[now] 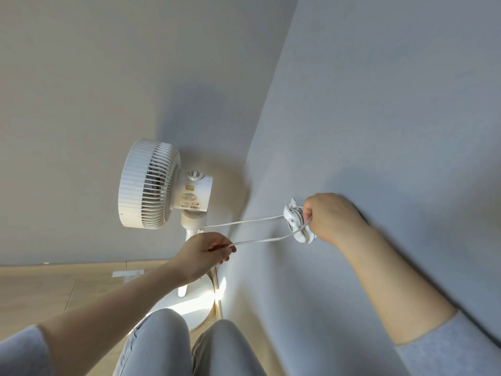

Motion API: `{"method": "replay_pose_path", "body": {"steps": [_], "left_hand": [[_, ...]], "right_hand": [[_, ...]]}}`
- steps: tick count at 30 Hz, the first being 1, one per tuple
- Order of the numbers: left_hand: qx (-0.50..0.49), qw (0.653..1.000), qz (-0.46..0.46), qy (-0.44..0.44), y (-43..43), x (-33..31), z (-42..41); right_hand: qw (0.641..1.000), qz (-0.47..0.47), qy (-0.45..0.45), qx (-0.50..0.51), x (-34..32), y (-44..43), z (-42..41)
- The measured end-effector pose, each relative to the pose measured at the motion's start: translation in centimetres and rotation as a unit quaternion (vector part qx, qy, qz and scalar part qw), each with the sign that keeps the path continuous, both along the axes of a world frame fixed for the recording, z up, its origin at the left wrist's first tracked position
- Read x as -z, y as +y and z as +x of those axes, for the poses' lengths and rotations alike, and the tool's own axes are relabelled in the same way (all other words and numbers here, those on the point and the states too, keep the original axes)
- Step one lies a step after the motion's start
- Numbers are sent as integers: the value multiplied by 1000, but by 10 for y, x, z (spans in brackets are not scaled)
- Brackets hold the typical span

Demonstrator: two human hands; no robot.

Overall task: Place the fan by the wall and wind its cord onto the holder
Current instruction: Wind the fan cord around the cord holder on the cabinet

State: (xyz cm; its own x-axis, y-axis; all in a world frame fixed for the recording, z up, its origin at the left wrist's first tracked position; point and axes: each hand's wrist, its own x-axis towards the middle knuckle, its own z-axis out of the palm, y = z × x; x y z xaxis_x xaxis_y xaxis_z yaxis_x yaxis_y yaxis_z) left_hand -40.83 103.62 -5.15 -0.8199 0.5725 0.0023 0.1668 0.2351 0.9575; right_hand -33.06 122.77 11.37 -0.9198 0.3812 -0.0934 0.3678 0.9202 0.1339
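Note:
A white pedestal fan stands on its round base in the corner, close to the blue-grey wall on the right. A white cord holder is fixed to that wall, with several turns of the white cord wound on it. Two strands run from the holder leftward, one to the fan's neck, one into my left hand, which pinches it taut. My right hand is curled against the holder, gripping the wound cord there. The plug is hidden.
A pale wall stands behind the fan. Light wood floor stretches to the left, with a small white patch on it. My knees in grey trousers are at the bottom, just in front of the fan's base.

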Motion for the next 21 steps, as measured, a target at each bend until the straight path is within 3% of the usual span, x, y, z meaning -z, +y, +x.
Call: {"method": "replay_pose_path", "body": {"steps": [11, 21], "left_hand": [[62, 997, -41, -4, 5, 2, 35], [87, 995, -51, -23, 15, 3, 48]], "right_hand": [[999, 24, 19, 8, 38, 5, 29], [997, -33, 52, 40, 71, 5, 49]]}}
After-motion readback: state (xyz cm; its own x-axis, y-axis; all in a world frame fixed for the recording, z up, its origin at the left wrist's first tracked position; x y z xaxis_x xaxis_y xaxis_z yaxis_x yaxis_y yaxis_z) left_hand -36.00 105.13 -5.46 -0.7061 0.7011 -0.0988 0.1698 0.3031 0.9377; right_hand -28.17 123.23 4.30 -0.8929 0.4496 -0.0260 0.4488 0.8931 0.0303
